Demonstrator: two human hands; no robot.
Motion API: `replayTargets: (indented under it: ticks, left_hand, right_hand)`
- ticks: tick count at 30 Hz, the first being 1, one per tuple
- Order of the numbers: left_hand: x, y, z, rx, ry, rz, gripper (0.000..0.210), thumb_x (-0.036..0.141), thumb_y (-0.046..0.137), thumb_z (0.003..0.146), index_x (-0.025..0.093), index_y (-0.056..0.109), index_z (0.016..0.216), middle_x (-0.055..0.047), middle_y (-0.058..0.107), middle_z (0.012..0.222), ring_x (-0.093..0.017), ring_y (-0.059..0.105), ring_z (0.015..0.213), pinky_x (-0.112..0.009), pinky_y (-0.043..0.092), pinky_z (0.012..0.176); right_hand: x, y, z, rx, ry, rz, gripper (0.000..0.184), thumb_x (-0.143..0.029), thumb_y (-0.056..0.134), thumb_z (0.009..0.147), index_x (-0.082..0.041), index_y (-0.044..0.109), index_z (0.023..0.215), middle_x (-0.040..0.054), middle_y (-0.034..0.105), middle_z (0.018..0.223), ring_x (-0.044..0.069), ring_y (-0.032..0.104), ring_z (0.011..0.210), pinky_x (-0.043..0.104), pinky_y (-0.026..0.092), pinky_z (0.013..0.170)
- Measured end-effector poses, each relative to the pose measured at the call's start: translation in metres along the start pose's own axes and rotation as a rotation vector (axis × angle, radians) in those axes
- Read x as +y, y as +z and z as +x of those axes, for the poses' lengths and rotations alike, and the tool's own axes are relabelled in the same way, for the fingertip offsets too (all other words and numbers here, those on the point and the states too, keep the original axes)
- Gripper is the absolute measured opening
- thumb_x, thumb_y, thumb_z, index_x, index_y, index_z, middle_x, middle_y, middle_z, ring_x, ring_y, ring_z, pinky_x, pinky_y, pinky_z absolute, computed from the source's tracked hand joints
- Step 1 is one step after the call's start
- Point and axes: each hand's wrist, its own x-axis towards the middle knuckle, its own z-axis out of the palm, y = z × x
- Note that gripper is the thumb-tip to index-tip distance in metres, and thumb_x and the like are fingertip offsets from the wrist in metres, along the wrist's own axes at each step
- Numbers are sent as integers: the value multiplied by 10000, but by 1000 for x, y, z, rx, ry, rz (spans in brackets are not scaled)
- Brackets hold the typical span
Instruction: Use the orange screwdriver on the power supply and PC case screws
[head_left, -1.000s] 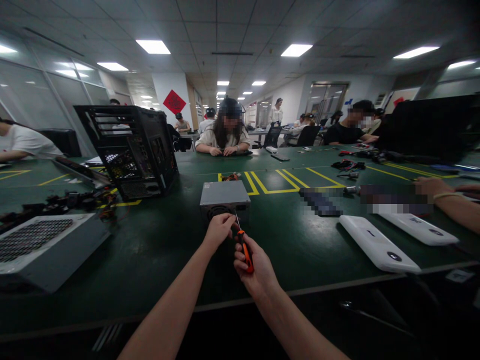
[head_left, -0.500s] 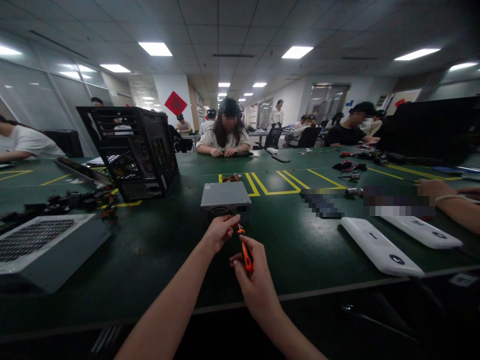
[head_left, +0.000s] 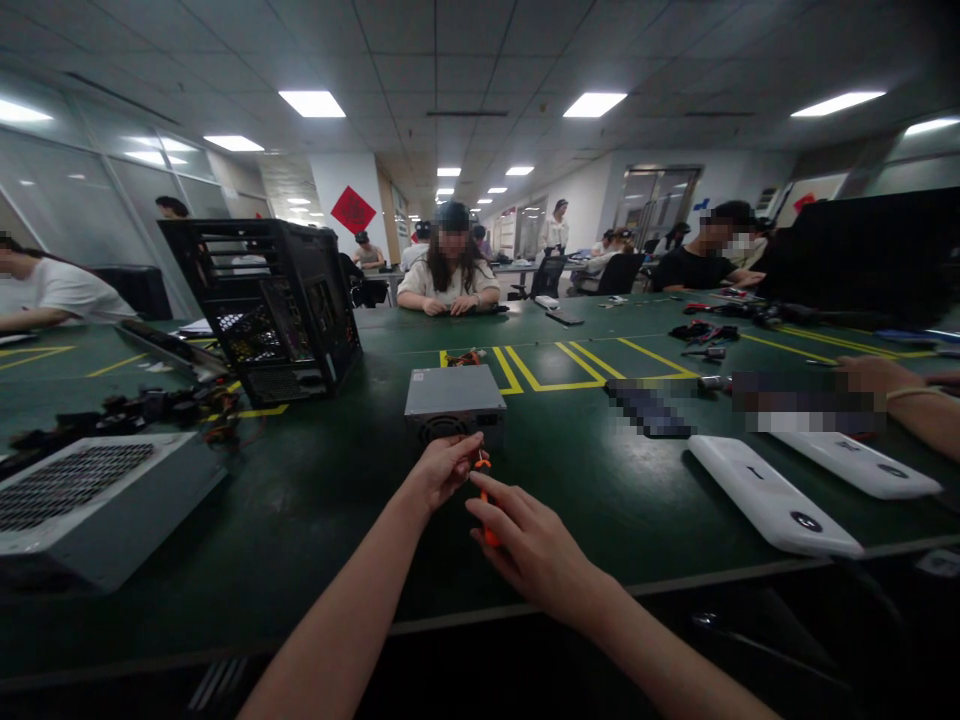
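A grey computer power supply [head_left: 454,390] sits on the green table in front of me, its fan side partly hidden behind my fingers. My left hand [head_left: 442,468] is closed in a pinch at its near face, beside the tip of a screwdriver; whatever lies between those fingertips is too small to make out. The screwdriver [head_left: 486,497], with an orange and black handle, points up and away toward the power supply. Around its handle are the fingers of my right hand [head_left: 532,545], which cover much of it.
At left stand a black computer case [head_left: 262,305] and a second power supply [head_left: 112,505] with cables. To the right lie a pixelated dark device [head_left: 649,408] and white oblong devices [head_left: 772,495]. A co-worker's hand [head_left: 885,385] is at far right; another person [head_left: 450,270] sits opposite.
My right hand has shifted its hold on the screwdriver, its fingers now stretched further along and over the handle, with the forearm swung out to the right. The left hand stays nearly in place.
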Motion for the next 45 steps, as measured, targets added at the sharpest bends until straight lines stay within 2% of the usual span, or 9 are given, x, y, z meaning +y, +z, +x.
replayTargets:
  ticks: [5,9,13,18,21,25,32,39,45]
  left_hand:
    - [1,0,-2,-76,29,1,216,285,575,716,93,597,811,-44,612,694,30,314,344,-116,208,326]
    - [0,0,0,-36,38,-1,184,271,587,706,87,581,720,-14,581,576,26,285,319,-123,216,328]
    - [-1,1,0,23,30,-10,205,292,605,687,91,568,672,4,547,525,18,283,321,-129,225,328]
    - [2,2,-6,-56,16,-26,210,281,592,702,87,593,781,-18,585,617,27,289,338,-122,204,329]
    - [2,3,-5,-46,23,-17,204,285,604,691,83,577,708,41,473,442,18,259,316,-125,192,331]
    - [-1,2,-3,-13,17,-17,245,334,629,656,106,542,646,81,369,373,5,249,313,-136,220,348]
    - [2,3,-8,-70,31,2,228,307,580,711,87,580,770,-3,561,567,29,234,321,-132,190,336]
    - [-3,2,-1,-20,24,-24,252,341,611,676,95,561,696,25,511,467,23,241,302,-129,209,334]
    - [-4,0,-1,-127,35,-35,250,319,592,699,86,578,788,30,503,467,22,227,310,-129,144,330]
  right_hand:
    - [15,-6,-2,-23,-37,-60,281,-266,496,791,-264,519,1071,100,462,1225,203,518,964,372,427,795]
    - [8,-9,0,-34,-55,32,361,-271,485,789,-208,468,1144,140,408,1252,223,465,1053,368,421,817]
    - [3,-11,-2,-61,-59,77,359,-219,436,808,-232,443,1167,104,416,1271,199,512,994,369,419,817]
    - [8,-7,-3,15,-35,148,354,-253,497,792,-223,426,1137,106,447,1241,191,466,1079,356,406,857]
    - [7,-7,-1,50,-28,159,425,-288,548,755,-205,396,1144,122,447,1230,197,450,1098,362,406,862]
    - [4,-8,-1,-31,-69,104,384,-224,466,792,-238,421,1173,102,419,1269,199,471,1072,364,407,845]
    - [9,-2,-3,48,-13,106,333,-304,549,753,-227,451,1062,96,500,1187,202,502,1031,369,419,824]
    - [4,-9,-1,-13,-73,78,342,-224,466,790,-239,462,1131,88,460,1232,201,500,1029,365,404,832]
    - [8,-6,-3,132,-35,179,353,-228,536,759,-213,431,1097,99,511,1150,184,476,1060,355,398,864]
